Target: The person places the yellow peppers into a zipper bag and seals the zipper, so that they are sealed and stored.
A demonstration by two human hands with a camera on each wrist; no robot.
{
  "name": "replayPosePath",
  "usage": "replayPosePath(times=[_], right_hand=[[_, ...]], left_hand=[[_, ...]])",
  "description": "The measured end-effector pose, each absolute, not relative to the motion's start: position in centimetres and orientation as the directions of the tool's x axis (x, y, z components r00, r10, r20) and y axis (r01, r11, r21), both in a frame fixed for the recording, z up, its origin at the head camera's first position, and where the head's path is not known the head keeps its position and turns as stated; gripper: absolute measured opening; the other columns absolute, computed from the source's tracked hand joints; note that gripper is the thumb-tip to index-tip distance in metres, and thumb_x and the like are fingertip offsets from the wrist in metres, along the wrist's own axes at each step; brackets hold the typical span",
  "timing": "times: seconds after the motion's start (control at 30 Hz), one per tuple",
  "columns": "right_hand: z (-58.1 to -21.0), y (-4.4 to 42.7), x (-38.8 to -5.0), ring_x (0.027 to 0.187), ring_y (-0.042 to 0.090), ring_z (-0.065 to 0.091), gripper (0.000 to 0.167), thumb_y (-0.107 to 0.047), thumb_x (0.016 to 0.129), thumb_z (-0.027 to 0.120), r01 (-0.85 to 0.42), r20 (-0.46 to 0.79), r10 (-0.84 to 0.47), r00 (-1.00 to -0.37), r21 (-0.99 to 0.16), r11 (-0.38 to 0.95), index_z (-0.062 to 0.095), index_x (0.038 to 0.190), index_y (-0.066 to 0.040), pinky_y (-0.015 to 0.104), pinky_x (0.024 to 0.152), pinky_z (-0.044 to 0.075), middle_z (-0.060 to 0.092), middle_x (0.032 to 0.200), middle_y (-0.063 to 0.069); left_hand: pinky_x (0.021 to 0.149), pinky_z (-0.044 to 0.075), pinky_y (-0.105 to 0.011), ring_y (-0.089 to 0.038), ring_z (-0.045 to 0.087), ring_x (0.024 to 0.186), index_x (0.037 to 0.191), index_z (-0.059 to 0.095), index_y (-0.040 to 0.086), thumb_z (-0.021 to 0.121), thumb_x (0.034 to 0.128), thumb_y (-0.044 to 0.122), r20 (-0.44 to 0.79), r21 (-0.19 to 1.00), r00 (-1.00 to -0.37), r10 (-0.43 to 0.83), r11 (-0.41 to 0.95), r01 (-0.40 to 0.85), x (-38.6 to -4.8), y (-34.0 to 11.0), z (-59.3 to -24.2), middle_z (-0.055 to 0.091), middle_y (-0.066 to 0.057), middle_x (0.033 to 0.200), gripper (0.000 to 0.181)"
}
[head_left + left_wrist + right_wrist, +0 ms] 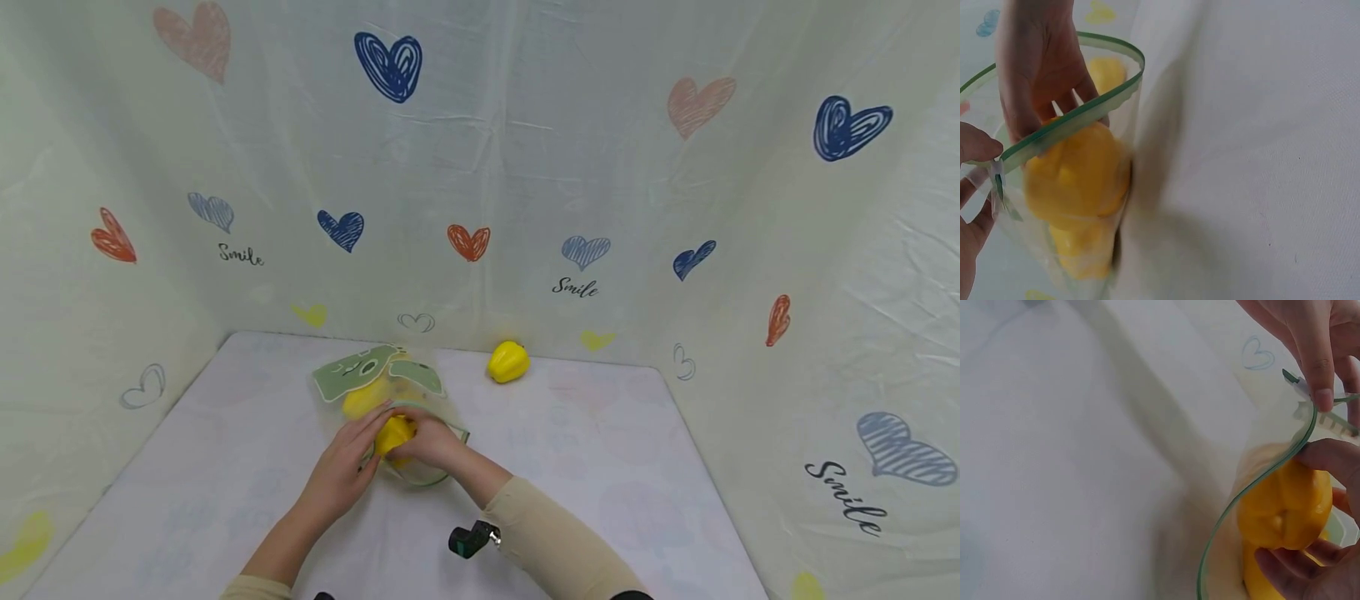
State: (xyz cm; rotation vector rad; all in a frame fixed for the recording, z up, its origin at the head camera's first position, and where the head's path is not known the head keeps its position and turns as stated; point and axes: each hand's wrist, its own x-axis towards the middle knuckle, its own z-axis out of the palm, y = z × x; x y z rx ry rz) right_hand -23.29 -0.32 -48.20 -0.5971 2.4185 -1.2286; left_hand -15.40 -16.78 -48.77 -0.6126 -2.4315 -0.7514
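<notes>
We're right at the mouth of the clear bag (pixel 347 379), and the right hand (pixel 437 442) is inside it, thumb and fingers curled round a yellow pepper (pixel 394 434), while the left hand (pixel 347 465) pinches the green rim (pixel 1063 127) beside the zip end. We'd call this pepper light to middling in weight and fairly firm, though we can't tell whether it's real or a model; that smooth skin looks ready to slide, so we favour a wide hold across the swollen sides, thumb opposite fingers, just as the right hand has it, with no need for a hard squeeze. The bag looks thin and floppy, so its edge is the place to take it. And what a look at the pepper itself: deep, warm yellow, blocky and lobed, soft grooves running between the bulges, a glossy highlight down one flank, a small pale nub in the hollow facing the right wrist view. Below it, through the film, we see more yellow peppers (pixel 1082 249) in the bag, and near the far edge of the white worktop (pixel 600 467) sits one lone pepper (pixel 509 362), well apart from both hands.
</notes>
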Motion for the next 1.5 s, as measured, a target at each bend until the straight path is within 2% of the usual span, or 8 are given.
replayPosePath(times=[0.17,0.43,0.67,0.83,1.03,1.27,1.5], right_hand=[[-48.3,-0.6,-23.4,0.106,0.015,0.055,0.065,-0.017,0.076,0.084,-0.24,-0.107,-0.527,-0.843,-0.802,0.547,0.057,0.135,-0.016,0.03,0.091,0.051,0.059,0.129,0.001],[-48.6,-1.3,-23.7,0.11,0.016,0.057,0.065,-0.018,0.078,0.082,-0.28,-0.11,-0.518,-0.848,-0.738,0.614,0.055,0.138,-0.016,0.033,0.095,0.05,0.06,0.13,0.002],[-48.8,-1.8,-24.3,0.116,0.021,0.055,0.067,-0.017,0.081,0.08,-0.18,-0.202,-0.492,-0.847,-0.761,0.623,0.051,0.141,-0.013,0.04,0.1,0.046,0.057,0.134,0.005],[-49.1,-2.0,-24.8,0.119,0.024,0.052,0.066,-0.012,0.08,0.081,-0.134,-0.224,-0.477,-0.85,-0.783,0.608,0.051,0.139,-0.009,0.043,0.104,0.043,0.055,0.135,0.008],[-49.6,-2.5,-25.2,0.124,0.025,0.05,0.067,-0.013,0.078,0.082,-0.133,-0.213,-0.444,-0.87,-0.766,0.629,0.052,0.138,-0.007,0.042,0.108,0.039,0.054,0.138,0.009],[-49.9,-3.3,-25.5,0.129,0.028,0.047,0.072,-0.019,0.077,0.084,-0.151,-0.193,-0.364,-0.911,-0.666,0.73,0.05,0.138,-0.003,0.039,0.108,0.038,0.05,0.141,0.013],[-49.9,-3.6,-25.6,0.126,0.027,0.048,0.072,-0.019,0.073,0.087,-0.17,-0.141,-0.328,-0.934,-0.633,0.755,0.053,0.136,-0.008,0.038,0.108,0.039,0.051,0.139,0.012]], left_hand=[[0.11,0.01,-0.007,-0.032,0.048,0.123,0.137,0.052,0.001,0.077,0.0663,-0.018,0.596,0.384,-0.759,0.262,0.737,0.556,-15.3,-16.8,-48.8,0.048,-0.008,0.145,0.078],[0.111,0.011,-0.01,-0.031,0.046,0.126,0.138,0.051,0.002,0.074,0.0671,-0.02,0.61,0.377,-0.748,0.261,0.735,0.564,-15.3,-17.0,-48.8,0.048,-0.009,0.144,0.077],[0.111,0.01,-0.009,-0.031,0.047,0.126,0.137,0.052,0.003,0.073,0.0683,-0.018,0.588,0.398,-0.771,0.246,0.742,0.54,-15.3,-16.9,-48.9,0.048,-0.007,0.145,0.075],[0.11,0.01,-0.007,-0.033,0.048,0.124,0.138,0.052,0.003,0.073,0.068,-0.018,0.579,0.412,-0.779,0.24,0.739,0.534,-15.2,-16.9,-48.9,0.048,-0.008,0.145,0.077],[0.11,0.01,-0.007,-0.034,0.049,0.123,0.138,0.052,0.001,0.075,0.0664,-0.019,0.591,0.409,-0.769,0.243,0.732,0.545,-15.2,-17.0,-48.9,0.048,-0.01,0.145,0.077],[0.11,0.012,-0.008,-0.033,0.049,0.122,0.137,0.052,0.0,0.075,0.0659,-0.019,0.606,0.404,-0.757,0.246,0.724,0.559,-15.2,-17.2,-49.0,0.048,-0.01,0.145,0.077],[0.109,0.012,-0.007,-0.033,0.05,0.122,0.137,0.052,0.001,0.076,0.0671,-0.018,0.596,0.405,-0.767,0.238,0.736,0.543,-15.1,-17.2,-49.0,0.049,-0.009,0.145,0.076]])
